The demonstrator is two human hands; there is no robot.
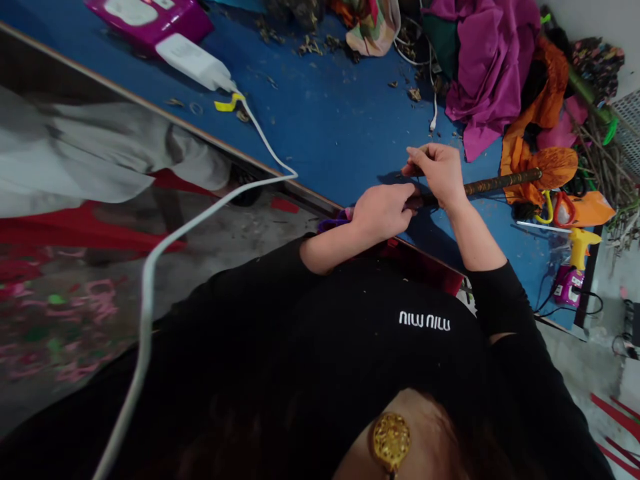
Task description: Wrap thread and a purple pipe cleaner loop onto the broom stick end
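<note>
A dark, banded stick (500,183) lies across the table's near part, with an orange, leaf-shaped piece (556,167) at its right end. My left hand (383,208) is wrapped round the stick's dark left end, near the table edge. Just right of it, my right hand (437,170) is closed above the stick, thumb and fingertips pinched together; whatever they hold is too small to name. Purple material (336,222) shows beside my left wrist.
On the blue table (330,133) are a purple-and-white device (150,20) with a white cable (200,212), magenta cloth (487,67), orange cloth (545,87), dry plant scraps (313,45) and a yellow glue gun (581,247). Grey cloth (100,147) hangs at the left.
</note>
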